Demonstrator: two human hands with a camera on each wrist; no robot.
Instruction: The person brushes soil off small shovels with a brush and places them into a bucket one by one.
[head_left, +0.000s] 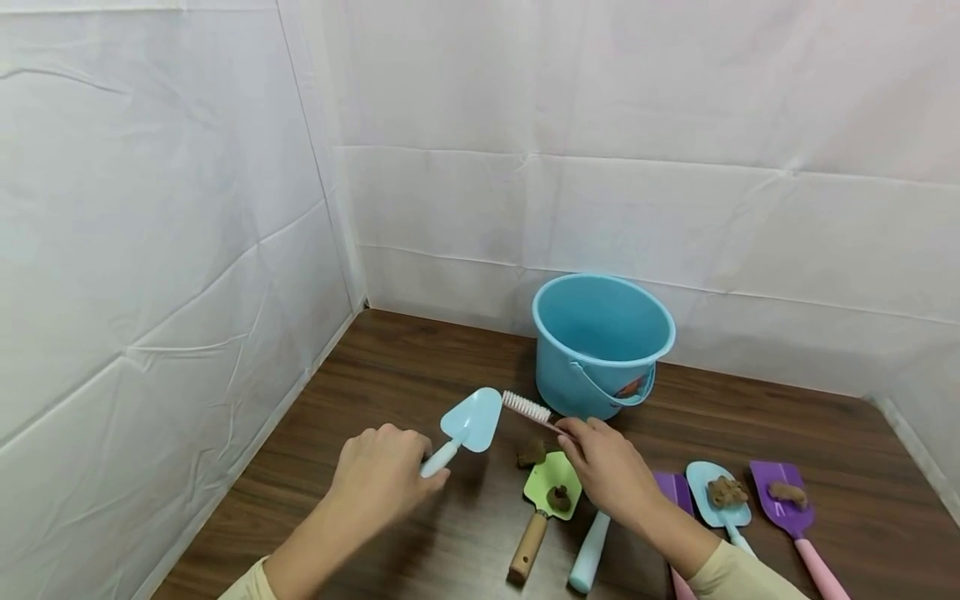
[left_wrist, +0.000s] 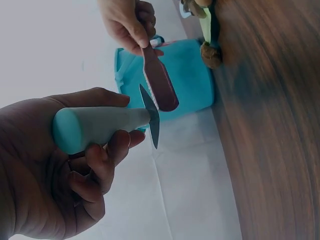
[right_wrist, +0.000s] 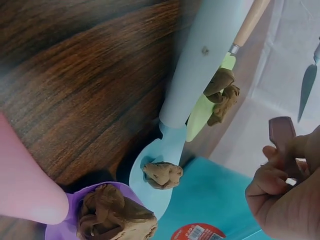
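Observation:
My left hand (head_left: 386, 467) grips the pale handle of a light blue trowel (head_left: 474, 419), holding it above the table with the blade pointing up and away. In my right hand (head_left: 611, 468) is a scrub brush (head_left: 527, 407), pinched by its handle, white bristles toward the trowel. The brush head is close beside the blade tip in the head view. From the left wrist view, the brush's dull reddish back (left_wrist: 161, 90) shows just past the trowel's thin blade edge. A green shovel (head_left: 542, 482) with a wooden handle lies below, bearing a brown clay-like lump (head_left: 558, 498).
A blue bucket (head_left: 558, 371) stands at the back. Another brown lump (head_left: 531, 454) sits beside the green shovel. To the right lie a blue shovel (head_left: 699, 477) and purple shovels (head_left: 763, 475), bearing brown lumps. White sheeting (head_left: 442, 200) borders the dark wooden table (head_left: 315, 467).

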